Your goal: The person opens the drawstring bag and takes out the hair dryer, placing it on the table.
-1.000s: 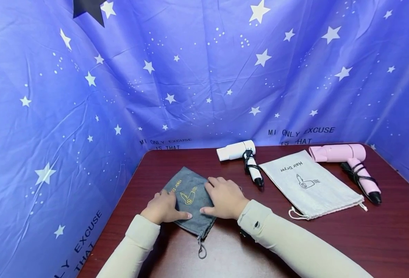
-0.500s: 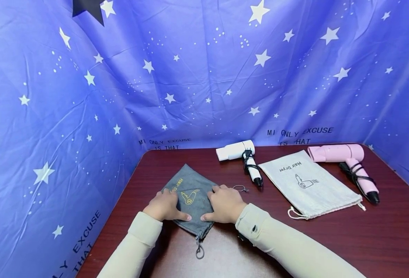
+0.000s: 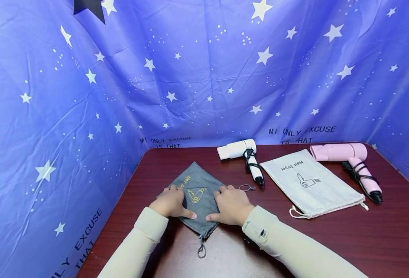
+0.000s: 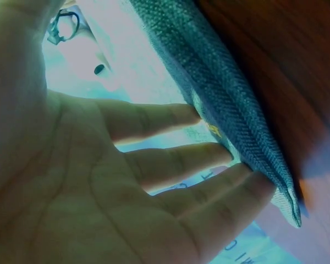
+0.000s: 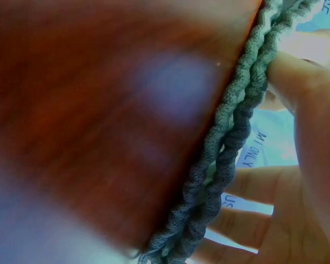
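A dark grey drawstring pouch (image 3: 204, 180) with yellow "Hair Dryer" lettering and a dryer drawing lies flat on the table, turned at an angle. My left hand (image 3: 171, 202) rests on its left side, fingers extended, thumb toward the middle. On the opposite side lies my right hand (image 3: 234, 204), its thumb near the pouch's front. The left wrist view shows straight fingers (image 4: 179, 165) touching the pouch's edge. Close in the right wrist view runs the pouch's gathered mouth (image 5: 225, 143), with my thumb (image 5: 297, 82) beside it. Cord loops stick out at the front and right corners.
On the dark red table (image 3: 128, 247), a white hair dryer (image 3: 237, 150) with wrapped black cord lies at the back. Right of it are a light grey drawstring pouch (image 3: 308, 193) and a pink hair dryer (image 3: 340, 152). Starry blue cloth (image 3: 197, 77) encloses the back and sides.
The grey pouch has shifted slightly right and away from me, both hands moving with it. Its right cord loop, mostly hidden a second ago, now shows beyond my right hand.
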The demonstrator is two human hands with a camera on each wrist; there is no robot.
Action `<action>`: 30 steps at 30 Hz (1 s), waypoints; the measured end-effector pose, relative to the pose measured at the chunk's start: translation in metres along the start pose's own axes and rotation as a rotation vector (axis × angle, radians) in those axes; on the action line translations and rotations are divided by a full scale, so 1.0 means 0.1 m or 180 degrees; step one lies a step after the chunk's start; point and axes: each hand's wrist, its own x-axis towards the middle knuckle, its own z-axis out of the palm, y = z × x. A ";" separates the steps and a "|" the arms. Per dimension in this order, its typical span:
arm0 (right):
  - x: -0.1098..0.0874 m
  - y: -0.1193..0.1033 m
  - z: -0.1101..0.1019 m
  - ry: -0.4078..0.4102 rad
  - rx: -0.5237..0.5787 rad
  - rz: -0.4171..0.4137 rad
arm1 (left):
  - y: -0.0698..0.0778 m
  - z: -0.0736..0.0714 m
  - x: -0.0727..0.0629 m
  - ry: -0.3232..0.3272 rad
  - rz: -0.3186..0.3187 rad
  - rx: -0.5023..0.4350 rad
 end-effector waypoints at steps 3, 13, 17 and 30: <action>-0.03 0.03 -0.01 0.0016 -0.0017 0.0020 | 0.04 -0.01 0.03 -0.0039 0.0023 0.0038; -0.13 0.12 0.01 0.0059 -0.0110 0.0101 | 0.16 -0.03 0.13 -0.0116 0.0185 0.0047; -0.15 0.15 0.01 0.0066 -0.0099 0.0128 | 0.20 -0.03 0.15 -0.0125 0.0235 0.0060; -0.27 0.25 -0.01 0.0082 -0.0139 0.0174 | 0.31 0.00 0.26 -0.0231 0.0359 0.0036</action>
